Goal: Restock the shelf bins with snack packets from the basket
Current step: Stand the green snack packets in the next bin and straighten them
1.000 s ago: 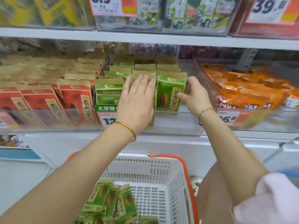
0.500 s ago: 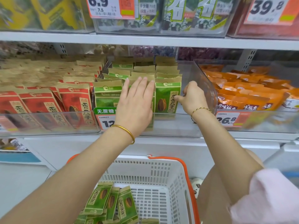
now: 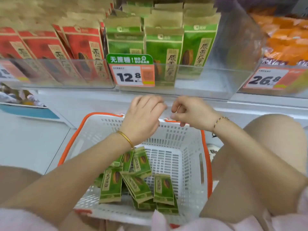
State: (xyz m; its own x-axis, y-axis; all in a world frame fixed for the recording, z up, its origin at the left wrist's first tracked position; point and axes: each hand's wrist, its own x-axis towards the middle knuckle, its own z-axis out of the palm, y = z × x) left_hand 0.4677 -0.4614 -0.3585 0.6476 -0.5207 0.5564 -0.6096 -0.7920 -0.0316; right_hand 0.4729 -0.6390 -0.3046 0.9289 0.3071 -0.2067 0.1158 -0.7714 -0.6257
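Several green snack packets lie loose in the white basket with an orange rim, low in the middle. Above it, the clear shelf bin holds upright rows of the same green packets. My left hand and my right hand hang side by side over the basket's far rim, below the bin's front edge. Both have loosely curled fingers and hold nothing. Neither touches a packet.
Red packets fill the bin to the left, orange packets the bin to the right. Price tags 12.8 and 26.8 hang on the bin fronts. My bare knees flank the basket, which sits on the pale floor.
Both hands have left the green packets in the bin and dropped to above the basket's far rim. The view has tilted down, showing more of the basket.
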